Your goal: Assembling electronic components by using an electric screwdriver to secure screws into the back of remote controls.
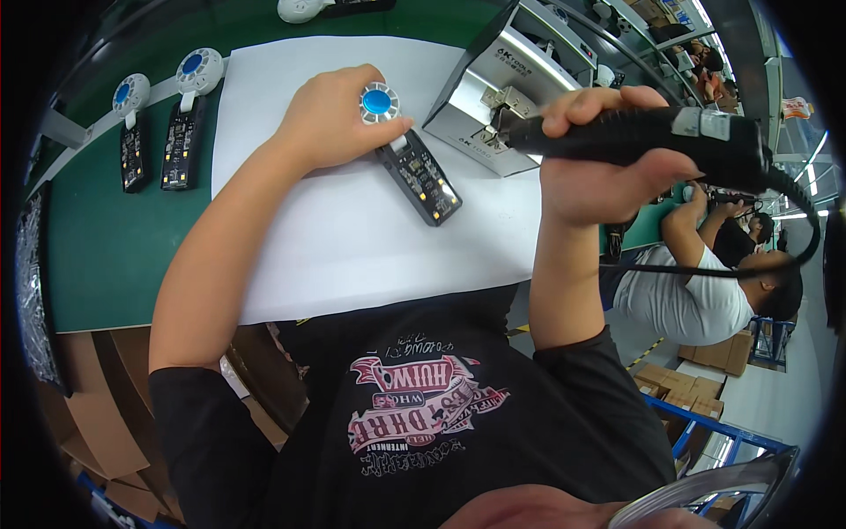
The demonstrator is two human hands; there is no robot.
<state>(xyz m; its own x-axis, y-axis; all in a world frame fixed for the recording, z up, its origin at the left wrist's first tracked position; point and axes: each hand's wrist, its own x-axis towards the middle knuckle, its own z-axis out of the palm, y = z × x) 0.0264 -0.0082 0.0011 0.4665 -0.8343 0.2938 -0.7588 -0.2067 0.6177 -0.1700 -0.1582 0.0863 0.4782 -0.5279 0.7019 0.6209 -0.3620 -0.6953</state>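
My left hand [332, 121] grips the round white head of a small device, whose blue centre [376, 101] faces up. From that head a black slab-shaped body with lit yellow spots [421, 179] slants down to the right over white paper. My right hand [590, 176] is wrapped around a black corded electric screwdriver [617, 135]. Its tip points left, at the front of a silver box-shaped screw feeder [505, 97]; whether it touches a screw there is too small to tell.
Two similar devices [181, 132] [132, 145] lie on the green mat [97, 256] at the left. White paper [352, 256] covers the middle of the bench. The screwdriver's cord [806, 220] loops down at the right. A co-worker in a white shirt [679, 295] sits farther right, near cardboard boxes [683, 388].
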